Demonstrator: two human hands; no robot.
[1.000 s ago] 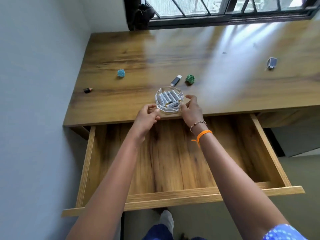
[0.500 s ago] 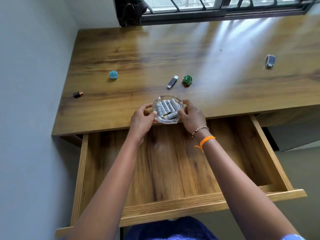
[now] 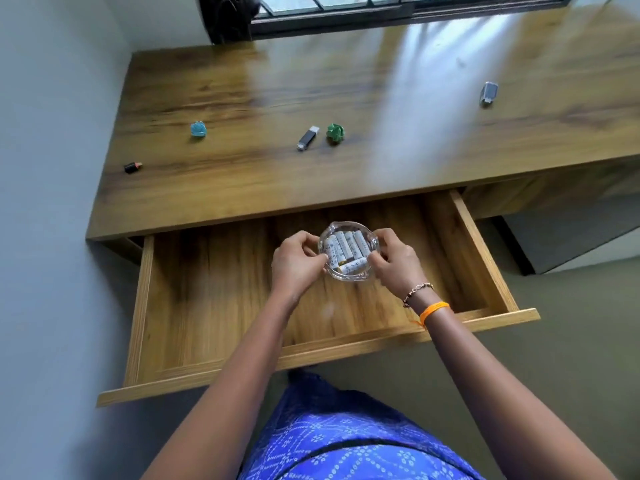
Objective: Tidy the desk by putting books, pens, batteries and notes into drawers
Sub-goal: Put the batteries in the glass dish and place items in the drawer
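Both hands pinch the glass dish (image 3: 348, 251) by its rim: our left hand (image 3: 297, 263) at nine o'clock, our right hand (image 3: 394, 260) at three. We hold it over the open drawer (image 3: 214, 299), batteries (image 3: 346, 249) loose inside. We judge the glass heavy, slick and breakable, so opposite rim grips suit it, kept level. At twelve o'clock the desk (image 3: 346, 81) carries small clutter.
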